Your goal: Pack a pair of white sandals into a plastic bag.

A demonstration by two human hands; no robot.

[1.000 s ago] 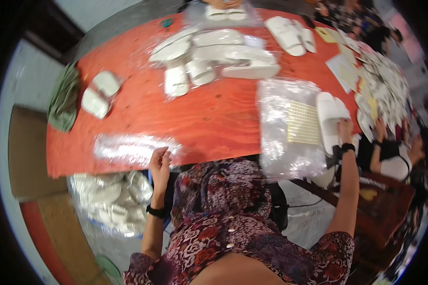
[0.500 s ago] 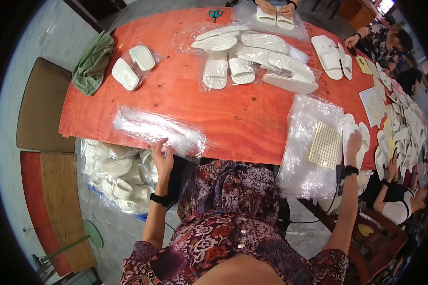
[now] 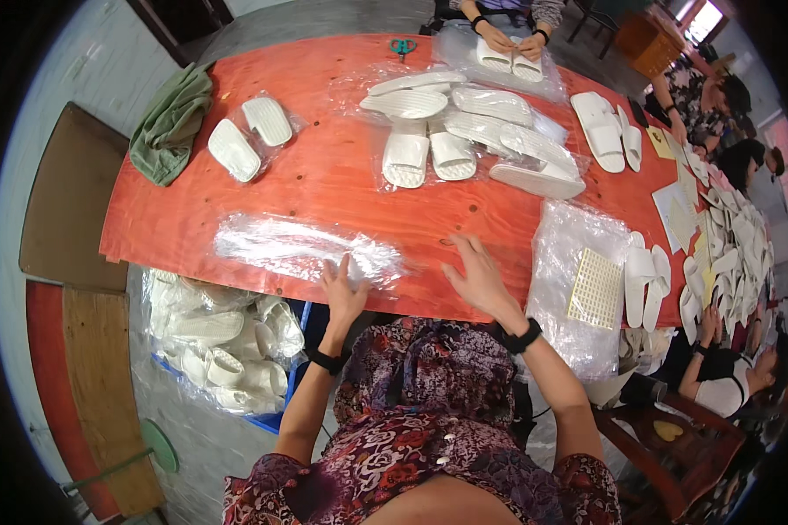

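Resting flat with fingers spread, the left hand (image 3: 343, 293) presses the near edge of a clear plastic bag (image 3: 302, 249) lying on the orange desk (image 3: 324, 175). Half a second ago the right hand (image 3: 477, 276) was off at the bagged stack (image 3: 587, 280) to the right; now it lies open and empty on bare wood beside the bag. Beyond sit white slippers (image 3: 429, 153), a green cloth (image 3: 171, 122), and co-workers along the far edge.

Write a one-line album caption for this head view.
Left hand rests on a clear plastic bag, right hand flat on the orange wooden table.
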